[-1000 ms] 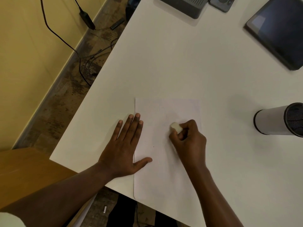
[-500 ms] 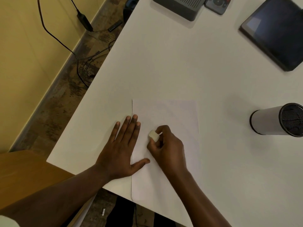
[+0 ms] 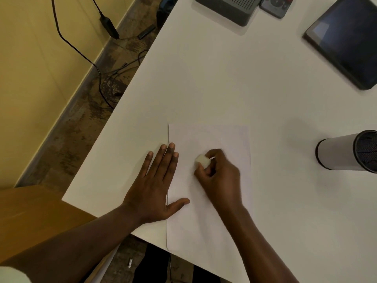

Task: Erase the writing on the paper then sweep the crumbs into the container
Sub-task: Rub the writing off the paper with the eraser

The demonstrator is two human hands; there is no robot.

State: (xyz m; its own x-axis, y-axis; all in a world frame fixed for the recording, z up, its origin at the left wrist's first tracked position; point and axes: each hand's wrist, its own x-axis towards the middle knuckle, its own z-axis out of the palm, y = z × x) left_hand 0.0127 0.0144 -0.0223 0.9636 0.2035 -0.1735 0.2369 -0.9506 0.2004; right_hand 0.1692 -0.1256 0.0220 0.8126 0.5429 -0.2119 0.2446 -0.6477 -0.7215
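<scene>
Paper (image 3: 206, 217): white sheet, long axis running from the near table edge away from the person, near corner overhanging the edge. Writing too faint to read. Eraser (image 3: 202, 160), small, white, blurred, sits on the sheet pinched in the right hand (image 3: 219, 176) fingertips. Left hand (image 3: 154, 184) flat, fingers together, thumb splayed onto the sheet's left edge. Container (image 3: 346, 153), grey cylinder on its side, well right of the right-hand fingers, on the white table (image 3: 224, 78).
</scene>
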